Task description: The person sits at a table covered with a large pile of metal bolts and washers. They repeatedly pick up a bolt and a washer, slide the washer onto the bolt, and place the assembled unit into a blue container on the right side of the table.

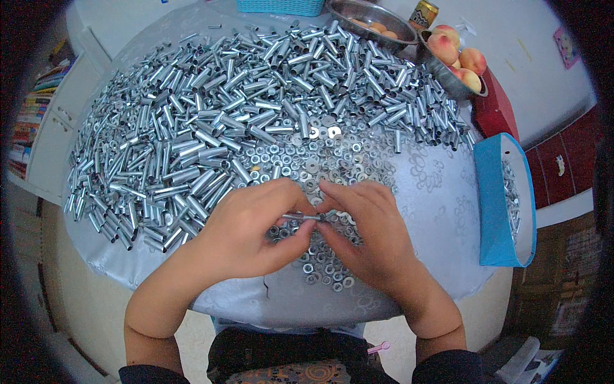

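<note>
My left hand [259, 221] pinches a thin metal bolt [300, 216] between thumb and fingers, its shaft lying crosswise. The fingertips of my right hand [374, 224] close on the bolt's right end, where a small dark piece like a nut [321, 217] shows; the fingers partly cover it. Under and around both hands lie loose metal nuts [323, 261] and flat washers [348, 168]. Beyond my hands and to the left spreads a heap of shiny metal tubes [198, 147].
On the right of the cloth-covered table [435, 211] stands a blue box [495, 211] holding small metal parts. A metal bowl of peaches [442, 48], a bowl with brown round things [377, 27], a can [423, 14], a red box [495, 109] and a blue basket [281, 6] line the far side.
</note>
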